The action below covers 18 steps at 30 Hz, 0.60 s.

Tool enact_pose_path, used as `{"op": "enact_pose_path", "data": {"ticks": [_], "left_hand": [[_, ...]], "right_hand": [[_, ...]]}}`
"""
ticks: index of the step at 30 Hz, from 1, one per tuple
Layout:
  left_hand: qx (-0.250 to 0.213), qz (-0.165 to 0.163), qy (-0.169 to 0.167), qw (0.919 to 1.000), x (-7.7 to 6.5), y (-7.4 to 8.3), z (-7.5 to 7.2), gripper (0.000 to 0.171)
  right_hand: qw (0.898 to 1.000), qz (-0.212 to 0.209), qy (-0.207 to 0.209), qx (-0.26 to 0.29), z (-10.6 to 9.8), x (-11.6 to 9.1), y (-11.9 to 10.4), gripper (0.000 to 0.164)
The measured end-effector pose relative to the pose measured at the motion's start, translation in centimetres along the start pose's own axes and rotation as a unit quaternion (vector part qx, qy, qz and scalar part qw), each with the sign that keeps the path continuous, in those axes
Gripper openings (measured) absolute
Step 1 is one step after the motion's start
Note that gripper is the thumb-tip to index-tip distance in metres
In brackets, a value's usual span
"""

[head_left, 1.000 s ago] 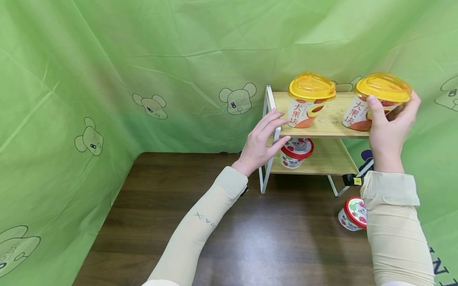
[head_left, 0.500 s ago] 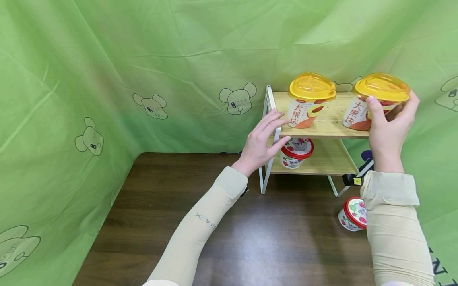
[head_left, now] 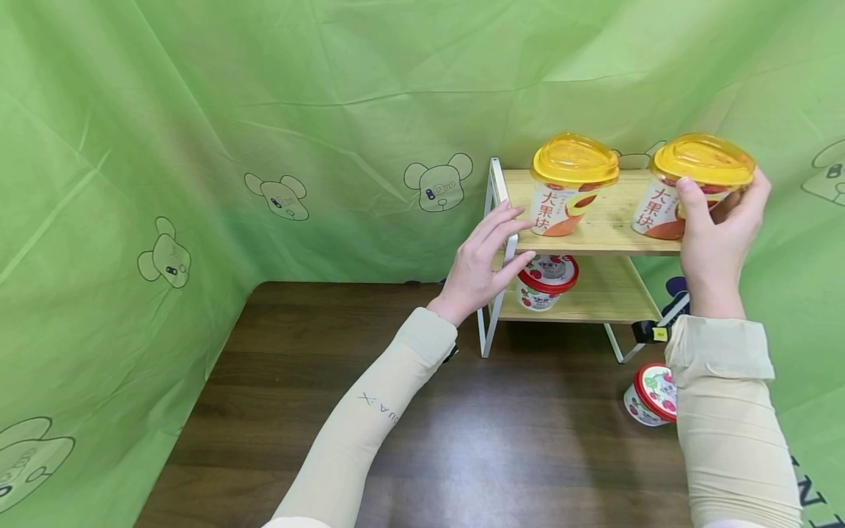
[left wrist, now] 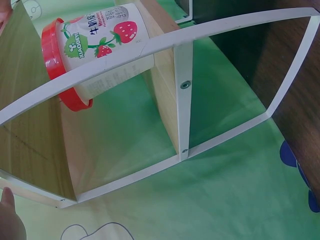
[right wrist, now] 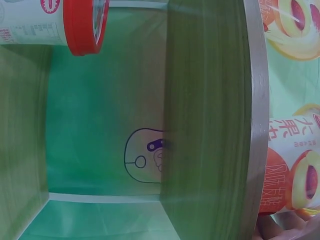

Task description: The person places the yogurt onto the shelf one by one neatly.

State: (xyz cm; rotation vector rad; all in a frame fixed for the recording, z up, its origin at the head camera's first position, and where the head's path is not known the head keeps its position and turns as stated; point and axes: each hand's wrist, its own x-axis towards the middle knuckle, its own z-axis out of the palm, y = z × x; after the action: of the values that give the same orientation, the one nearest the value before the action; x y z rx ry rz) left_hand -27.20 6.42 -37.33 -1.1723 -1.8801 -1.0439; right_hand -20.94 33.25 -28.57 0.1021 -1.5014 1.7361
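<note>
In the head view my right hand [head_left: 722, 227] grips a yellow-lidded fruit cup [head_left: 650, 213] with peach pictures, thumb at its front, fingers behind partly hidden. That cup stands at the right end of the shelf rack's upper board [head_left: 614, 238]. A matching fruit cup [head_left: 573, 187] stands at the left end. My left hand [head_left: 478, 260] lies at the rack's upper left corner, fingers extended by the white metal frame [head_left: 498, 183] and near the left cup. In the right wrist view, the held cup [right wrist: 295, 165] shows at the right edge.
A red-lidded strawberry tub [head_left: 546, 282] stands on the lower board [head_left: 601, 293], at its left. Another red-lidded tub [head_left: 650, 396] is on the brown wooden surface [head_left: 502, 440], partly behind the right sleeve. Green printed cloth [head_left: 330, 147] hangs behind and at the sides.
My right hand and the lid of the cup it grips have shifted very slightly left. The left hand and the other cup stay where they were.
</note>
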Motion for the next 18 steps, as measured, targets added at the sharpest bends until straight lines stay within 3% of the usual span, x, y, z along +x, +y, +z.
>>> {"op": "enact_pose_path", "data": {"ticks": [11, 18], "left_hand": [[0.002, -0.001, -0.001, 1.0, 0.0, -0.2, 0.1, 0.041], [0.003, 0.001, 0.0, 1.0, 0.0, -0.3, 0.3, 0.041]], "right_hand": [[0.999, 0.035, -0.013, -0.019, -0.9, 0.3, 0.4, 0.06], [0.999, 0.033, -0.001, -0.033, -1.2, 0.3, 0.7, 0.06]]}}
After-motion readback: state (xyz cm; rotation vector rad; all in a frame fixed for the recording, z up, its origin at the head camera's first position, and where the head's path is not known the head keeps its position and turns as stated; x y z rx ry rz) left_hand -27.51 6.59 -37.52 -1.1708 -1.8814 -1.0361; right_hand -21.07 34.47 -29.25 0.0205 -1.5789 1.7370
